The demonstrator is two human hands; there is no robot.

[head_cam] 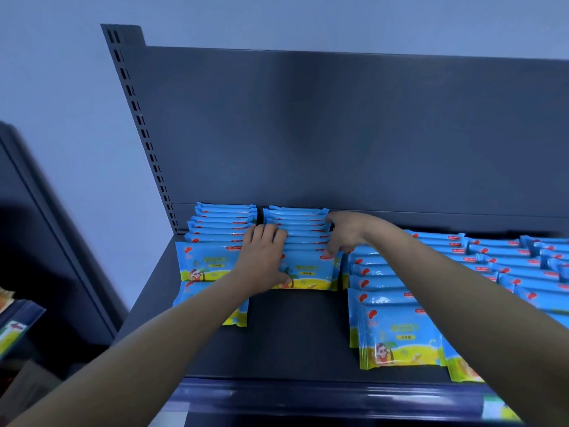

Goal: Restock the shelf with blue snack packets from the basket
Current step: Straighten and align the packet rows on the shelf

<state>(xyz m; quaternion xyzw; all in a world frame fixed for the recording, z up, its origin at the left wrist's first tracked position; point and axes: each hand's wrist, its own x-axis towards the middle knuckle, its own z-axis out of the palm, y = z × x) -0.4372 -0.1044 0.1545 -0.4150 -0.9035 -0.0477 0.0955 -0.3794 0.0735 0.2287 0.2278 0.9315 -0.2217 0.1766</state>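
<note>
On the dark shelf (295, 334) the blue snack packets stand on edge in rows that run back toward the grey back panel (338, 134). Both hands are on the second row (304, 238) from the left. The left hand (263, 260) lies over the top edges at the left side of this row, with the fingers bent over them and the thumb low on the face of the front packet (311, 272). The right hand (346, 232) curls around the right ends of the packets, so the row is held between the two hands. The first row (221, 223) stands just beside it, and the other rows (492, 257) fill the right part of the shelf. The basket is not in view. I judge that the packets are light, soft and flat, with a smooth film that slides easily, so a loose row can fan out or fall forward. It seems best to press the row together from both short ends, or to pinch a few packets at the top seam, without squeezing the middle hard.
</note>
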